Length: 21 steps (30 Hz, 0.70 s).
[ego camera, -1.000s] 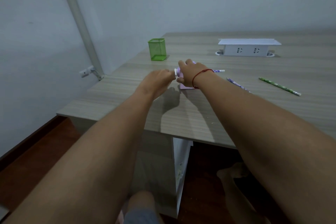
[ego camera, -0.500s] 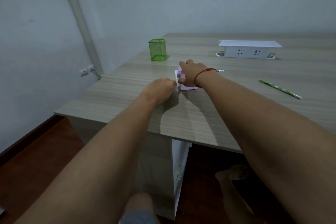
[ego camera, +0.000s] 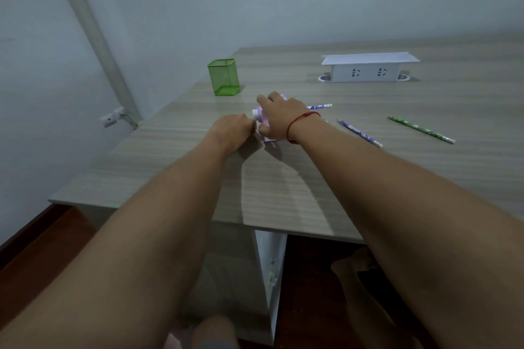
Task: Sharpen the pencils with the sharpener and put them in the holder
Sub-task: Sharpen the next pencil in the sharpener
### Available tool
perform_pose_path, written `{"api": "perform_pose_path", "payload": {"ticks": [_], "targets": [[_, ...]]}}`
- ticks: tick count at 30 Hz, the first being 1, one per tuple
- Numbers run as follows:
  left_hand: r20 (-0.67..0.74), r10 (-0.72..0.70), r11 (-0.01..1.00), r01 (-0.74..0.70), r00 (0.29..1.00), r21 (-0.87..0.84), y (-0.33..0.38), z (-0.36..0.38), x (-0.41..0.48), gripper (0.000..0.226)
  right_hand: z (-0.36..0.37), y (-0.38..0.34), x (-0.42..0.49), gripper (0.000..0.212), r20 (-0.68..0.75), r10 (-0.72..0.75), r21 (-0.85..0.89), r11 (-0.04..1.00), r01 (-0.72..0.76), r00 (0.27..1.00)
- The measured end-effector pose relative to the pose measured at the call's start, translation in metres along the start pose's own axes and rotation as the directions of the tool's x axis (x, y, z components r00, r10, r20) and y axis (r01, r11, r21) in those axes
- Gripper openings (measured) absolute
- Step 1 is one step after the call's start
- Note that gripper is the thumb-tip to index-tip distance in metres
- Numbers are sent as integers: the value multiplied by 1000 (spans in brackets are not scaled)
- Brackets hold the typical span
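Note:
A pink sharpener (ego camera: 265, 137) stands on the wooden desk (ego camera: 312, 178), mostly covered by my right hand (ego camera: 279, 119), which grips it from above. A purple pencil (ego camera: 320, 106) sticks out of its right side. My left hand (ego camera: 234, 132) has its fingers curled at the sharpener's white crank (ego camera: 256, 114) on the left side. A second purple pencil (ego camera: 359, 132) and a green pencil (ego camera: 421, 129) lie loose to the right. The green mesh holder (ego camera: 223, 76) stands behind the hands, with no pencil showing above its rim.
A white socket box (ego camera: 368, 68) sits at the back of the desk. A grey pipe (ego camera: 93, 34) runs down the left wall to a bracket. The desk's front edge is near my forearms, with bare feet on the dark floor below.
My left hand dropped lower beside the sharpener half a second ago and has come back up to the crank. My right hand stays on the sharpener. The view shifted, showing the second purple pencil again.

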<state>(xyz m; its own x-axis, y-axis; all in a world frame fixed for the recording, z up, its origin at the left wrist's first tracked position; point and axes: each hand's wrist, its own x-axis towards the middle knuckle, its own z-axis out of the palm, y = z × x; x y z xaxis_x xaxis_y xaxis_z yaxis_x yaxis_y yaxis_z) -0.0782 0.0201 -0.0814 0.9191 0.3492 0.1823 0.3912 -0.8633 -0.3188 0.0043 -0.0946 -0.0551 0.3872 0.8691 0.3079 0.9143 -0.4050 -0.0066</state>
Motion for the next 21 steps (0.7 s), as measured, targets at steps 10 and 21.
{"api": "perform_pose_path", "payload": {"ticks": [10, 21], "targets": [[-170, 48, 982, -15, 984, 190, -22, -22, 19, 27, -2, 2, 0, 53, 24, 9, 5, 1000, -9, 1000], [-314, 7, 996, 23, 950, 90, -17, -36, 0, 31, -7, -3, -1, 53, 73, 20, -64, 998, -16, 997]]}}
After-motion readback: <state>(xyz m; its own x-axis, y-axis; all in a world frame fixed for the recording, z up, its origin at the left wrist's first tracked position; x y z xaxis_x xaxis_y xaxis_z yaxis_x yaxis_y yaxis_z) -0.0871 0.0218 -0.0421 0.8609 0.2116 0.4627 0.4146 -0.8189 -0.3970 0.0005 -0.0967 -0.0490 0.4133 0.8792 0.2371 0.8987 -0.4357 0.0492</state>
